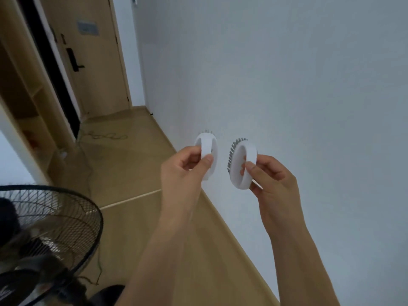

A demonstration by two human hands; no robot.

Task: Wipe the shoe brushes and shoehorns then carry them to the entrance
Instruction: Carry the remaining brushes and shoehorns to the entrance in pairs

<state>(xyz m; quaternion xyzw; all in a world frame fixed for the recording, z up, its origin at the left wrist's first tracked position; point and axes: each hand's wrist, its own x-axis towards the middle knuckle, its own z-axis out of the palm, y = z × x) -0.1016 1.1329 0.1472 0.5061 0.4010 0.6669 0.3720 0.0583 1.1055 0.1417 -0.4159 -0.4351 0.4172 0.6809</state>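
I hold two white oval shoe brushes with grey bristles, one in each hand, out in front of me near a white wall. My left hand pinches the loop handle of the left brush, whose bristles barely show at its top. My right hand grips the handle band of the right brush, bristles facing left. The brushes are apart, not touching. No shoehorn is in view.
A white wall runs along the right. A wooden-floored corridor leads to a beige door with a black lock. Open shelving lines the left. A black standing fan stands at lower left, with cables on the floor.
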